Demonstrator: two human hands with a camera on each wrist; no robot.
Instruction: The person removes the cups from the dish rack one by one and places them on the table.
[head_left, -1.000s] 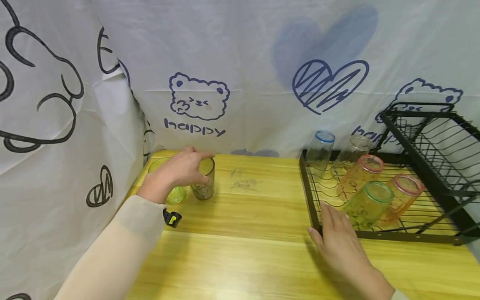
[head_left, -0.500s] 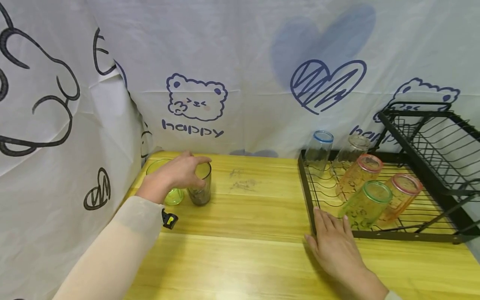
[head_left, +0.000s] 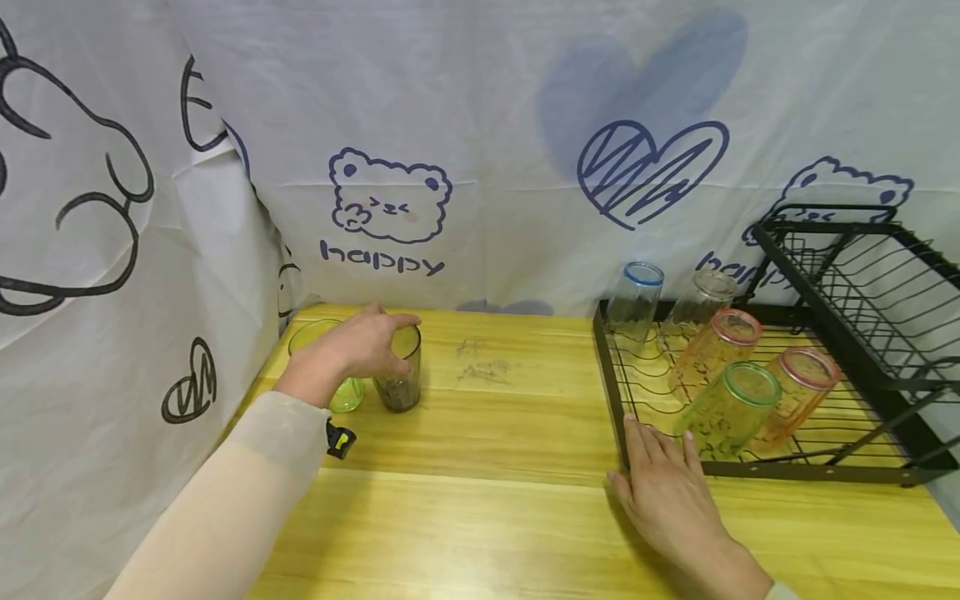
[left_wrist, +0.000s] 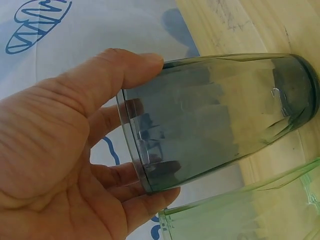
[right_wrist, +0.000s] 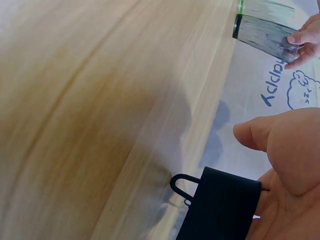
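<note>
My left hand (head_left: 356, 343) grips a grey tinted glass (head_left: 400, 390) from above. In the left wrist view the thumb lies on one side of its rim and the fingers reach round the other. The glass is upright, its base down at the table. Close beside it, a green glass (head_left: 347, 396) stands partly hidden behind my left hand and wrist. My right hand (head_left: 666, 493) rests at the near left corner of a black wire rack (head_left: 825, 472). Its fingers are extended and the thumb lies outside the frame, as the right wrist view also shows.
Upside-down glasses stand in the rack: a blue-rimmed one (head_left: 634, 308), a clear one (head_left: 693, 312), two pinkish-orange ones and a green one (head_left: 729, 412) close to my right fingers. An upper wire shelf (head_left: 892, 292) rises at right. A printed cloth (head_left: 510, 200) hangs behind the table.
The grey glass, held by my left hand, has shifted slightly left and nearer and now stands straighter. My right hand has slid a little outward at the rack's corner. The view has drifted slightly.
</note>
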